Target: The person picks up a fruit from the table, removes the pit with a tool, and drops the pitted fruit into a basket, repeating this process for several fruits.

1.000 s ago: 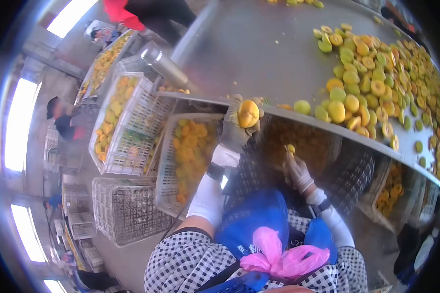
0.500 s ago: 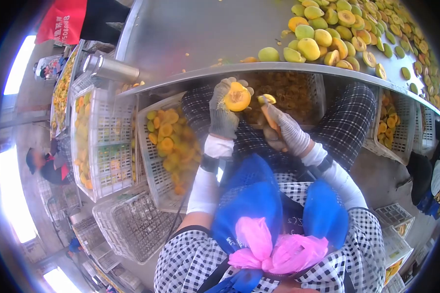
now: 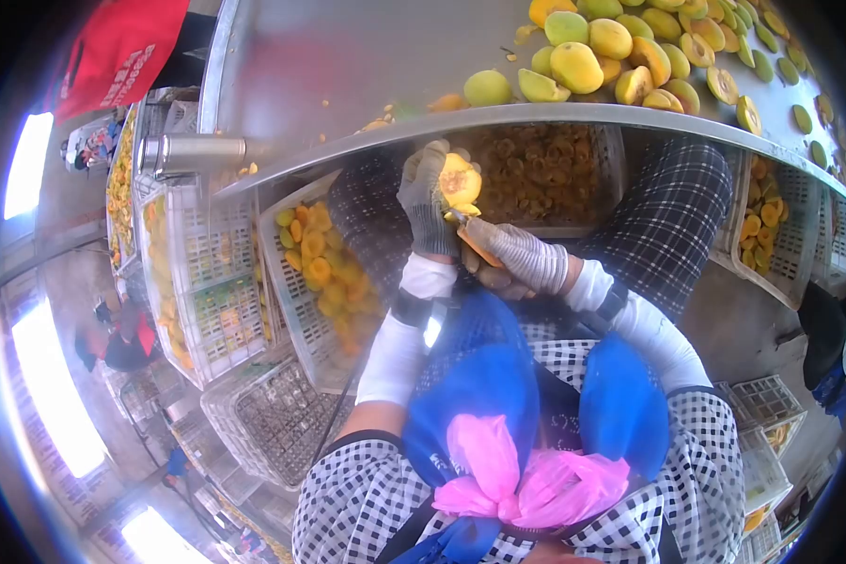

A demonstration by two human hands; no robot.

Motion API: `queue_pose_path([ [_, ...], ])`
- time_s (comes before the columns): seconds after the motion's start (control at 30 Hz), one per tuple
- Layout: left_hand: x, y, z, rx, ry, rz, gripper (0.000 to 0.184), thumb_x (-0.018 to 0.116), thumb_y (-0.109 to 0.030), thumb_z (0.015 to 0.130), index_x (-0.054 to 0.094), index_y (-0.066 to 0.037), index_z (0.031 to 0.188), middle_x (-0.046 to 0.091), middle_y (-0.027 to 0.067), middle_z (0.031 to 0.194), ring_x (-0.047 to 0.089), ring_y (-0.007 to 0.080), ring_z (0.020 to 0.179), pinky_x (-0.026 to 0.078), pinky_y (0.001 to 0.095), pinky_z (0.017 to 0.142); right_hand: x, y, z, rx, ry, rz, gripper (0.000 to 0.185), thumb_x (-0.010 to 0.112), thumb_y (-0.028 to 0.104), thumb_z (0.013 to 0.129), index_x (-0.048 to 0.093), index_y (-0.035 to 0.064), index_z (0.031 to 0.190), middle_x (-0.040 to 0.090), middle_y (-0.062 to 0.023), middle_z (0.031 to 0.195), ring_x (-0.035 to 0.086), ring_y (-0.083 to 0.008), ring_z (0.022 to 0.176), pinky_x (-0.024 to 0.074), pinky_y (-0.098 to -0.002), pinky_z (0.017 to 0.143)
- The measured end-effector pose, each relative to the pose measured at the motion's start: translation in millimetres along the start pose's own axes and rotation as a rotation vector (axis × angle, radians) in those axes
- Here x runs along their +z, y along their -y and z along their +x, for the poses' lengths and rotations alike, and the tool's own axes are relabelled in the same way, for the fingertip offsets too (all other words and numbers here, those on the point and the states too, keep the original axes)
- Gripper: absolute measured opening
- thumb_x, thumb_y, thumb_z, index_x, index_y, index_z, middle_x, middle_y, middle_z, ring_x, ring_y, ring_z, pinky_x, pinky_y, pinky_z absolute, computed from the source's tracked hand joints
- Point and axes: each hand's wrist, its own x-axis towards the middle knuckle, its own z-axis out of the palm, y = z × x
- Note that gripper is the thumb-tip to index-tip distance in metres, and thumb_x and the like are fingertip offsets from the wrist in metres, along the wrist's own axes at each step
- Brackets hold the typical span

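Observation:
My left hand point(image 3: 425, 193), in a grey knit glove, is closed around a peach half point(image 3: 460, 179), its yellow cut face turned toward the right. In my right hand point(image 3: 526, 256), also gloved, is a small wooden-handled tool point(image 3: 479, 244). The tool's metal end meets the lower edge of the peach half, where a bit of yellow flesh shows. Its exact tip shape is hidden. Below both hands, between my knees, stands a crate point(image 3: 614, 179) holding brownish peach scraps.
A metal table point(image 3: 348, 56) carries whole and halved peaches point(image 3: 578, 66), with a steel flask point(image 3: 197, 153) at its left edge. Crates of peach halves point(image 3: 321, 258) stand at my left and right. A grimy crate point(image 3: 277, 414) lies lower left. A person in red point(image 3: 122, 56) is at upper left.
My right hand has moved left and up, bringing the tool from apart to against the peach half. The left hand has turned the peach slightly. The view has shifted a little.

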Motion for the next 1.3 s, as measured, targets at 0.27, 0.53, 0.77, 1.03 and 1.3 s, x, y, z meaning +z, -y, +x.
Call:
queue_pose_path([
  [0.27,-1.8,14.3,9.1,-0.026,0.118,0.166,0.03,0.057,-0.025,0.095,0.055,0.002,0.108,0.062,0.0141,0.089,0.064,0.0241,0.075,0.058,0.0359,0.068,-16.0,-10.2,4.5,0.046,-0.027,0.033,0.052,0.043,0.058,0.094,0.049,0.0085,0.077,0.038,0.0008,0.046,0.033,-0.0093,0.031,0.0246,-0.0245,0.029],
  [0.53,2.1,7.2,4.3,-0.011,0.147,0.127,0.035,0.055,-0.03,0.095,0.055,0.001,0.111,0.06,0.0118,0.089,0.063,0.0221,0.075,0.056,0.0345,0.064,-23.0,-22.1,15.4,-0.496,-0.509,-0.256,0.045,0.048,0.045,0.096,0.057,0.001,0.095,0.059,-0.0109,0.068,0.057,-0.0215,0.057,0.0445,-0.0315,0.052],
  [0.77,22.2,12.8,-6.1,0.025,0.07,0.184,0.019,0.065,-0.02,0.09,0.061,-0.002,0.084,0.064,0.0114,0.075,0.062,0.0181,0.059,0.053,0.0288,0.055,-29.3,-20.1,13.2,-0.343,-0.654,-0.694,0.04,0.049,0.037,0.096,0.056,-0.0021,0.101,0.062,-0.0284,0.085,0.062,-0.0425,0.081,0.0488,-0.0429,0.066],
  [1.03,27.4,11.6,-14.0,0.036,0.095,0.281,0.018,0.066,-0.019,0.088,0.062,-0.002,0.085,0.064,0.0091,0.073,0.06,0.0145,0.058,0.052,0.0259,0.053,-17.8,-15.7,5.3,-0.301,-0.428,-0.133,0.046,0.048,0.041,0.098,0.058,-0.0035,0.101,0.058,-0.0096,0.07,0.052,-0.0167,0.058,0.0444,-0.0303,0.054],
  [1.3,7.9,25.9,-2.7,-0.016,0.059,0.362,0.022,0.07,-0.023,0.086,0.067,-0.002,0.084,0.061,0.0042,0.067,0.056,0.0105,0.057,0.047,0.024,0.053,-11.1,-9.5,1.6,-0.147,-0.348,-0.015,0.042,0.047,0.045,0.098,0.057,0.004,0.093,0.049,-0.0014,0.059,0.043,-0.0089,0.046,0.0344,-0.0242,0.041],
])
